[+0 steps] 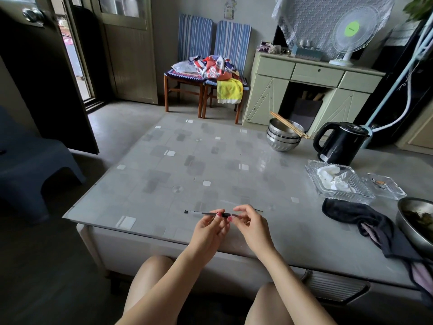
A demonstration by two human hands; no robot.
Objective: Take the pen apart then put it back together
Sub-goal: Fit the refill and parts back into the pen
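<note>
A slim pen (199,213) with a clear barrel, a black end cap on the left and a dark grip section is held level just above the table's near edge. My left hand (212,227) pinches it near the middle with thumb and forefinger. My right hand (249,222) grips the dark grip end with its fingertips, and the pen's tip is hidden behind them. A thin dark piece (257,210) lies on the table just beyond my right hand; what it is I cannot tell.
The glass-topped table (187,165) carries stacked steel bowls with chopsticks (283,137), a black kettle (339,144), a glass tray with tissue (337,181), a glass ashtray (384,185), a dark cloth (365,219) and a steel bowl (414,221) at the right.
</note>
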